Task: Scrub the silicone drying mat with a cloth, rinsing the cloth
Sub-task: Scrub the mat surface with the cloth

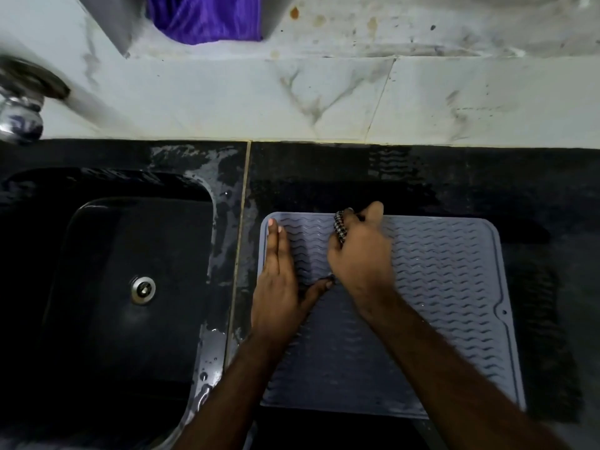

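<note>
A grey silicone drying mat (448, 287) with wavy ridges lies flat on the black counter, right of the sink. My left hand (279, 280) rests flat on the mat's left side, fingers together and pointing away, thumb spread to the right. My right hand (360, 251) is closed around a bunched dark patterned cloth (340, 227) and presses it on the mat near the far edge. Only a small part of the cloth shows past the fingers. The right hand is slightly blurred.
A black sink (107, 287) with a metal drain (143, 289) sits left of the mat. A chrome tap (22, 102) juts in at the upper left. Water lies on the counter strip (224, 196) between sink and mat. A purple cloth (207, 17) sits on the marble ledge behind.
</note>
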Demonstrator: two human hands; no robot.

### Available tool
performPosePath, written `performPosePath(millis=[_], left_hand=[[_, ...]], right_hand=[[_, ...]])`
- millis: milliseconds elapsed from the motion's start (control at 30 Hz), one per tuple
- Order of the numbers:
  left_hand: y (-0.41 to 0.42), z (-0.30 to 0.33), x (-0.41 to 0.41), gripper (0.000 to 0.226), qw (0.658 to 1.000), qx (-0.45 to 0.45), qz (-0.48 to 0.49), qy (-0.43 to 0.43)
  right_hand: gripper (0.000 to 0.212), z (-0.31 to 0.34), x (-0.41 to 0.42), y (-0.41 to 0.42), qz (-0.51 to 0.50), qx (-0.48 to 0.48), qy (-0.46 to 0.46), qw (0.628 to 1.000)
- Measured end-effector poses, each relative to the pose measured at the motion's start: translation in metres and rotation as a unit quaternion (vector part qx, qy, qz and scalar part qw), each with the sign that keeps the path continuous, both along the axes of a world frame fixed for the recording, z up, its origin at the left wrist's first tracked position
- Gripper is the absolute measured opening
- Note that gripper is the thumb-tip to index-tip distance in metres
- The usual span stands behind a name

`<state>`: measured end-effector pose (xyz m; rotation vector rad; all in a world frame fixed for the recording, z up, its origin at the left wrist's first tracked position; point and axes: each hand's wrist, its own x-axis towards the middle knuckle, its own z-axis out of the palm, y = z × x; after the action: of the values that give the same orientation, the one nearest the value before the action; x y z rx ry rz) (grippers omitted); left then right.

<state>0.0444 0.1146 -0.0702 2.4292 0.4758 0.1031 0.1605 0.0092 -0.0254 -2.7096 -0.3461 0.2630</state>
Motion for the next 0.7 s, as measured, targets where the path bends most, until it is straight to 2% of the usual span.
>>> performPosePath(millis=[267,433,567,700], left_hand=[[0.004,0.003,-0.002,0.121,0.993,-0.103,0.023,-0.047],[0.012,0.008,-0.004,0.123,0.984,-0.17,0.03,-0.036],[0.024,0.016,-0.004,0.122,0.968,-0.247,0.032,-0.011],[0.036,0.022,-0.016,0.111,0.935,-0.348,0.06,-0.032]], right_hand=[[0.035,0.002,-0.008,0.037,0.082,0.017,0.002,0.997],[0.026,0.004,-0.01,0.046,0.129,0.006,-0.021,0.991],[0.021,0.0,-0.019,0.058,0.165,0.018,-0.035,0.986],[0.015,-0.002,-0.018,0.063,0.176,0.021,-0.038,0.983]])
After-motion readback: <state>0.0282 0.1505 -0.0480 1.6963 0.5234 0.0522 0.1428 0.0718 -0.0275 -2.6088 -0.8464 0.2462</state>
